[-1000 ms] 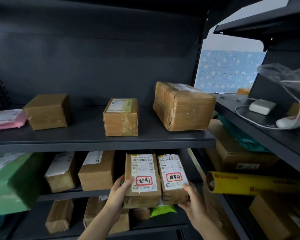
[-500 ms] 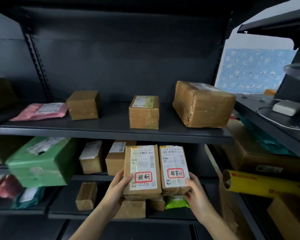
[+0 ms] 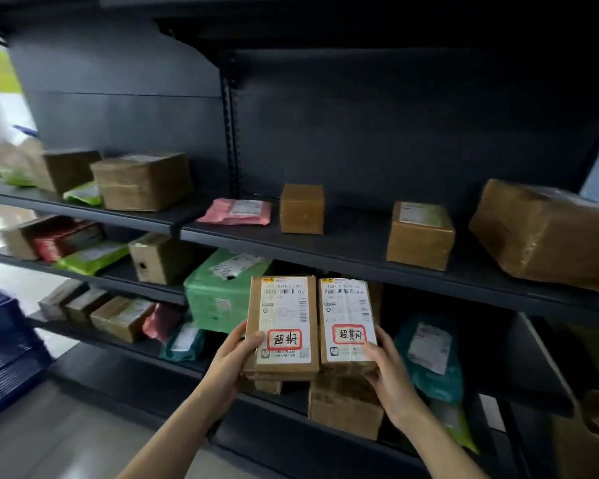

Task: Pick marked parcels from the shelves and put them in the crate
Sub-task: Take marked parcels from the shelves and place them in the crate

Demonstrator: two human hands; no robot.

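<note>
While both marked parcels are held up side by side in front of the shelving, the left parcel [image 3: 282,323] and the right parcel [image 3: 346,319] meet along their inner long edges. Their long axes run up and away from the person, labels facing the camera, red-framed stamps at the near ends. The left hand [image 3: 232,364] grips the left parcel's lower left edge, thumb curled onto the face beside the stamp. The right hand [image 3: 388,371] clamps the right parcel's lower right corner, thumb on the face. Their far ends sit just below the front edge of the shelf [image 3: 360,267]; a green parcel [image 3: 218,292] lies behind on the left and a brown box [image 3: 346,409] below. Open floor lies lower left, beside a blurred blue crate [image 3: 4,340].
</note>
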